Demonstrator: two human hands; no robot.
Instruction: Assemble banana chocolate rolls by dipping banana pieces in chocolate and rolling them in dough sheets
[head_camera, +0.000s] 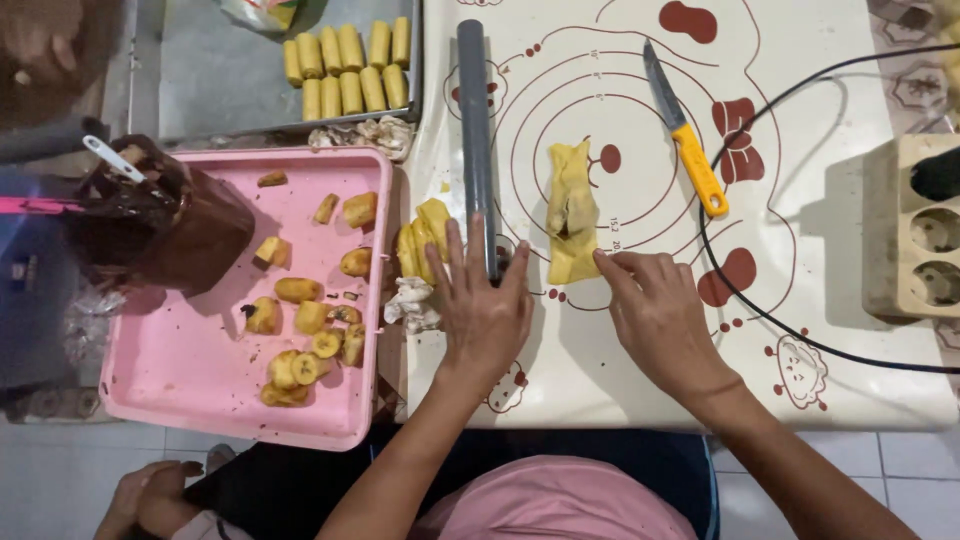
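Note:
A yellow dough wrap (572, 210) with a dark filling lies on the white baking mat (830, 380). My right hand (655, 315) touches the wrap's near end with its fingertips. My left hand (483, 300) rests flat on the near end of a grey rolling pin (475, 130), fingers apart. Just left of that hand lies a small stack of yellow dough sheets (425, 235) and a lump of pale dough scraps (410, 305).
A knife with a yellow handle (688, 135) lies right of the wrap. A black cable (760, 310) runs to a beige power strip (910, 230). On the left stand a pink tray (180, 370) with banana pieces, a chocolate bag (165, 225), and a metal tray (220, 90) of yellow rolls.

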